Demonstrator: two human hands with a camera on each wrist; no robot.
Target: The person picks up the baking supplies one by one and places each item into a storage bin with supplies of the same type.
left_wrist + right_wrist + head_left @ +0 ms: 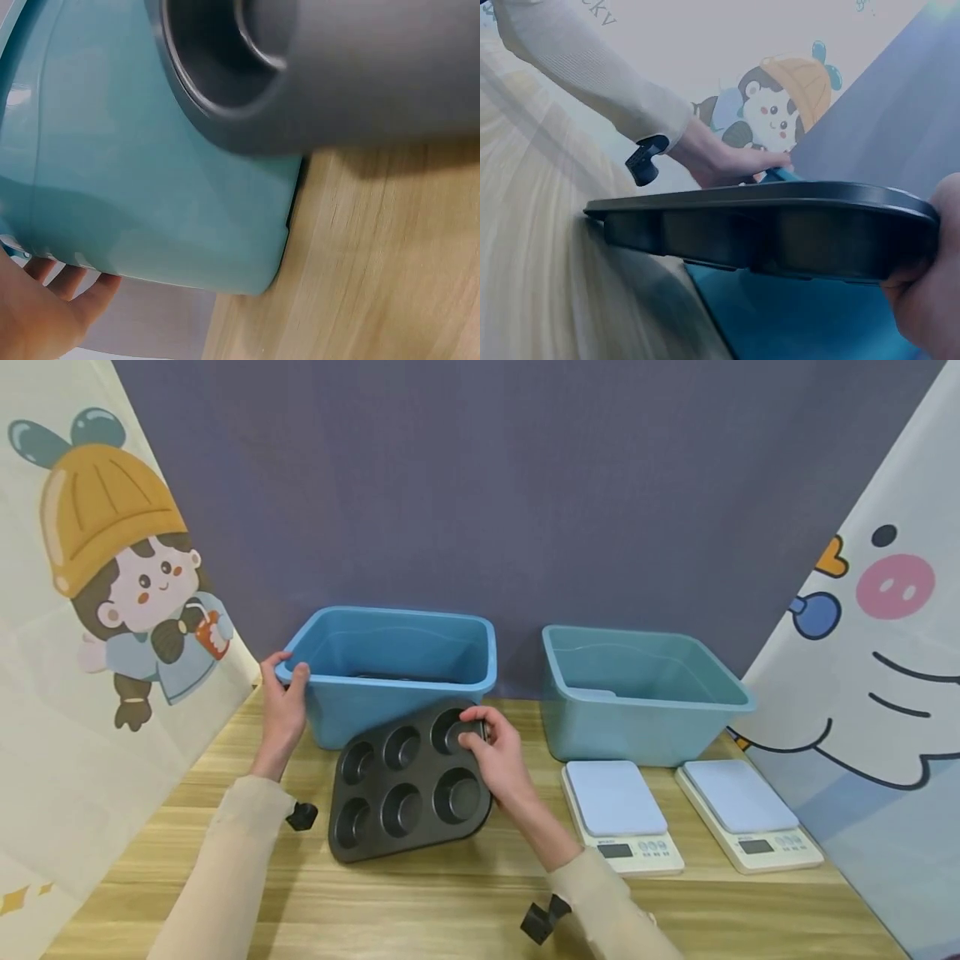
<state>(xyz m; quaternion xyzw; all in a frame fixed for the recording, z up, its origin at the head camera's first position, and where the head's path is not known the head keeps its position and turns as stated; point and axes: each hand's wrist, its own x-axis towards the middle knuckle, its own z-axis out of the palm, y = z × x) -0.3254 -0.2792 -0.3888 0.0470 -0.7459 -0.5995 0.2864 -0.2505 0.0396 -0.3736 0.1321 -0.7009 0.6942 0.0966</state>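
Nearest the head camera, two cream sleeves reach over a wooden table. The right hand pinches the far right corner of a dark six-cup muffin tin, fingers curled over the rim beside the corner cup. The tin's near edge appears to rest on the table, its far edge raised against the front wall of the left blue tub. Its long axis runs left to right, slightly skewed, cups facing up. The right wrist view shows the tin held roughly level from its edge.

The left hand grips the left blue tub's near left corner, fingers hooked over the rim. A dark flat item lies on this tub's floor; what it is cannot be told. The right blue tub stands well apart. Two white kitchen scales sit just before it.
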